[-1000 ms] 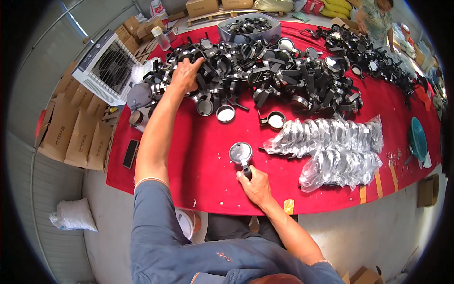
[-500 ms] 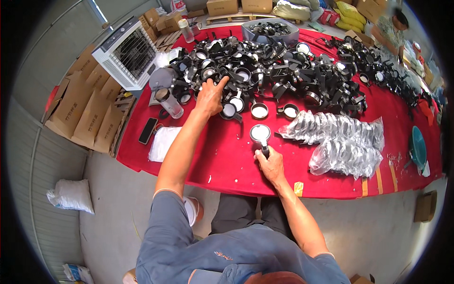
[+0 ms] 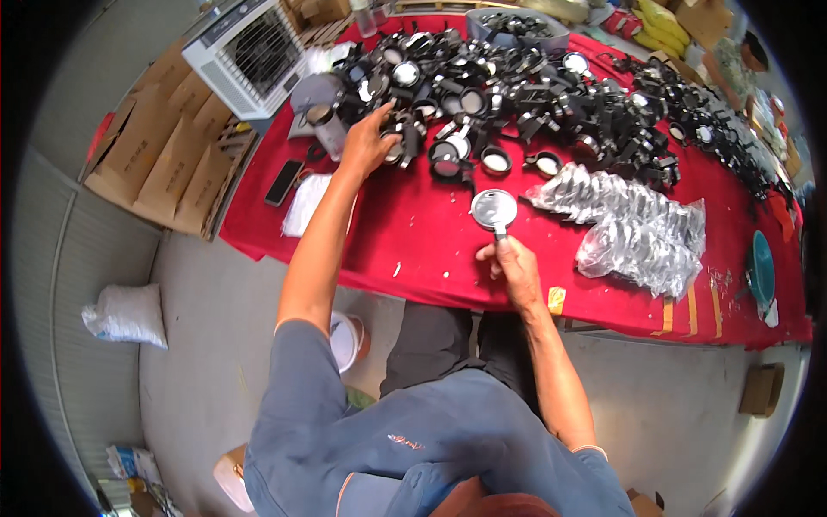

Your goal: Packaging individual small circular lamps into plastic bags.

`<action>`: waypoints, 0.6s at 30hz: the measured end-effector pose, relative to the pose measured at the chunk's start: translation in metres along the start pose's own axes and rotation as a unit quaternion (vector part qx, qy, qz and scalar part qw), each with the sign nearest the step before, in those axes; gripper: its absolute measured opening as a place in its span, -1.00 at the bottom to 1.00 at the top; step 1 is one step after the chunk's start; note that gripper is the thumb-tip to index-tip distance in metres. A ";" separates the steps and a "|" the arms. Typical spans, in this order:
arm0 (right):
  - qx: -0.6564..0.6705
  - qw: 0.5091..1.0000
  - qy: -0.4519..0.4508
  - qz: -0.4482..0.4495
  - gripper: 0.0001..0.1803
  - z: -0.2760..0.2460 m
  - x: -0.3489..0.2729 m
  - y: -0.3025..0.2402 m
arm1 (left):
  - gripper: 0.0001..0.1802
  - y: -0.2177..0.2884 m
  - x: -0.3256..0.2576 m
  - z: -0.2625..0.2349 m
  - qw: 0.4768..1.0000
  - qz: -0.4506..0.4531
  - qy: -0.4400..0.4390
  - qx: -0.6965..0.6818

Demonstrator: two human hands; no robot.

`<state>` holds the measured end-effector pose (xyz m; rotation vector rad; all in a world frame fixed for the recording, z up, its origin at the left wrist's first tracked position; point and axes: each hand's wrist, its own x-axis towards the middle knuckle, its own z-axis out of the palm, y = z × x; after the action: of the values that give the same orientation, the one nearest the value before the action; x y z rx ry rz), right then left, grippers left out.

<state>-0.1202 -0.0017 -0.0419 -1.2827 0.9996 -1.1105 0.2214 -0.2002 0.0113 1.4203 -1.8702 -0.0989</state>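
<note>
My right hand (image 3: 517, 269) is closed on the black handle of a small round mirror (image 3: 494, 209), held over the near part of the red-covered table (image 3: 413, 250). The mirror's disc has a shiny grey face and points away from me. Stretched out to the left, my left hand (image 3: 366, 145) is at the near left edge of a heap of black round-headed pieces (image 3: 525, 108) of similar look. Its thumb and forefinger are spread apart, with no held piece visible between them. Two loose round pieces with pale faces, one a ring-shaped piece (image 3: 495, 160), lie in front of the heap.
Clear-bagged pieces (image 3: 642, 246) lie in rows at the right. A phone (image 3: 284, 183), a white cloth (image 3: 306, 205) and a clear bottle (image 3: 327, 131) stand or lie at the left. A grey tub (image 3: 551, 39) sits behind the heap. Another person (image 3: 732, 73) is at the far right.
The view has tilted, so the table sits higher in the picture. My left hand has moved leftward along the heap's edge, its fingers spread. The round mirror in my right hand shows its face at a different angle.
</note>
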 end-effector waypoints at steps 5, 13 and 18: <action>0.029 0.999 -0.016 0.020 -0.42 -0.011 -0.029 0.012 | -0.53 -0.007 -0.022 0.020 0.999 -0.044 0.013 -0.018; -0.049 0.999 -0.006 0.021 -0.62 -0.030 -0.055 0.014 | -0.35 0.019 -0.114 0.006 0.988 0.083 -0.027 0.124; -0.074 0.995 0.035 0.052 -0.58 -0.037 -0.056 0.013 | -0.59 -0.001 -0.158 -0.063 0.981 -0.018 0.083 0.176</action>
<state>-0.1667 0.0454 -0.0590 -1.3018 1.2068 -1.0233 0.2734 -0.0433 -0.0277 1.6423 -1.7820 0.3400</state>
